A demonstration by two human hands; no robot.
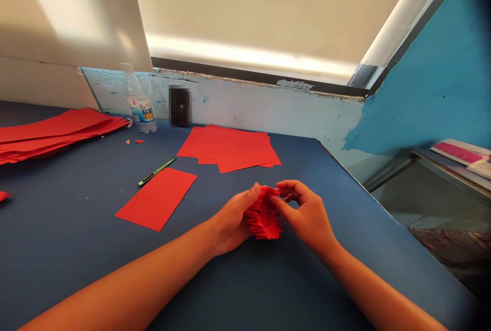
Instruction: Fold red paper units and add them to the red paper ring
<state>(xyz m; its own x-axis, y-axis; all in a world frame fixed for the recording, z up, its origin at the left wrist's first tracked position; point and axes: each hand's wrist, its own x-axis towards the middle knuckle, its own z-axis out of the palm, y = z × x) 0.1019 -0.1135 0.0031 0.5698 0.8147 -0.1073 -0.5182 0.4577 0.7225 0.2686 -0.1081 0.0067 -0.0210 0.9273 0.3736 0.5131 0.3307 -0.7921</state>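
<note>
A red folded-paper piece, made of many thin pointed layers in a rounded form, is held just above the blue table. My left hand grips it from the left side, thumb on top and the other fingers hidden behind it. On its upper right edge, my right hand pinches the paper between thumb and fingertips. Left of my hands lies a single red paper rectangle, with a green utility knife at its upper edge.
Behind my hands is a loose stack of red sheets. Longer red sheets lie at the far left. A clear plastic bottle stands by the wall near a blurred-out dark object. The table's right edge slants past my right arm.
</note>
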